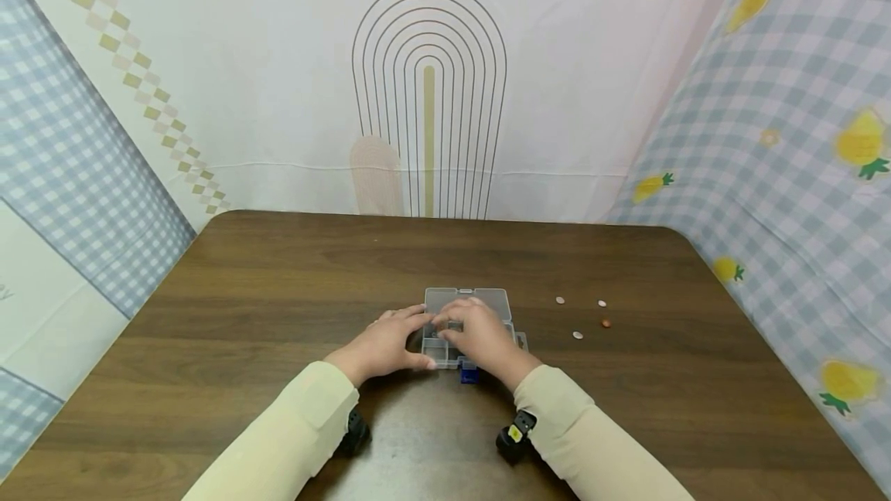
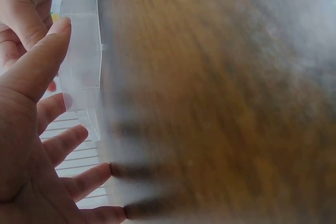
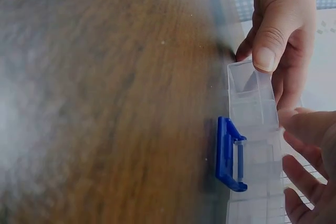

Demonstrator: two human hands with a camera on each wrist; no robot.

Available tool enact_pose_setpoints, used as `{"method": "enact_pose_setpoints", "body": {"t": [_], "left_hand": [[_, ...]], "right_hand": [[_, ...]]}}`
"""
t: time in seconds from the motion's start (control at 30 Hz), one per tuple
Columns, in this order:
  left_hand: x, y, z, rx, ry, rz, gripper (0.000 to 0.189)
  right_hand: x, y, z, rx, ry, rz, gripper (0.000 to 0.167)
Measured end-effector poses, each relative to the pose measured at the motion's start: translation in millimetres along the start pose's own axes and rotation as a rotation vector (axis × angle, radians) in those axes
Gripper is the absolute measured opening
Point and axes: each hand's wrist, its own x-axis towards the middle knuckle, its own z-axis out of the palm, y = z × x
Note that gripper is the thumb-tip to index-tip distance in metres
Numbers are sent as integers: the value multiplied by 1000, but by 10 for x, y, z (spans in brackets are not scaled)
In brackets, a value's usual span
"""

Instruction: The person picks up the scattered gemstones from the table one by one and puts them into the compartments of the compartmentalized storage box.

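Observation:
A clear plastic compartment box (image 1: 435, 352) lies on the table with its lid (image 1: 494, 298) folded back. My left hand (image 1: 383, 342) holds the box's left end, thumb at the front corner and fingers spread along the side. My right hand (image 1: 480, 335) reaches over the compartments from the right, fingers loosely bent. No object shows between its fingertips, and it hides part of the compartments. A blue latch (image 3: 224, 153) hangs from the front wall of the box.
Right of the box lie small white discs like buttons (image 1: 560, 300) and a brown one (image 1: 605, 323). The brown wooden table (image 1: 278, 269) ends at a patterned cloth backdrop (image 1: 278, 99). Checked cloth (image 1: 786, 199) hangs at the right side.

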Motion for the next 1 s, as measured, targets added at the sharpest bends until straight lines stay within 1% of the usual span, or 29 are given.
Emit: {"method": "enact_pose_setpoints", "body": {"t": [0.13, 0.3, 0.63, 0.8, 1.0], "left_hand": [[9, 8, -2, 8, -6, 5, 74], [31, 5, 8, 28, 0, 18, 74], [33, -13, 19, 19, 3, 16, 73], [27, -19, 21, 26, 10, 16, 73], [12, -10, 14, 20, 11, 10, 74]], "right_hand": [[-33, 2, -34, -35, 31, -23, 26], [-60, -7, -72, -64, 71, -58, 41], [-106, -31, -130, -152, 114, -90, 62], [-130, -15, -165, -162, 143, -98, 67], [-180, 23, -225, -173, 158, -111, 70]]}}
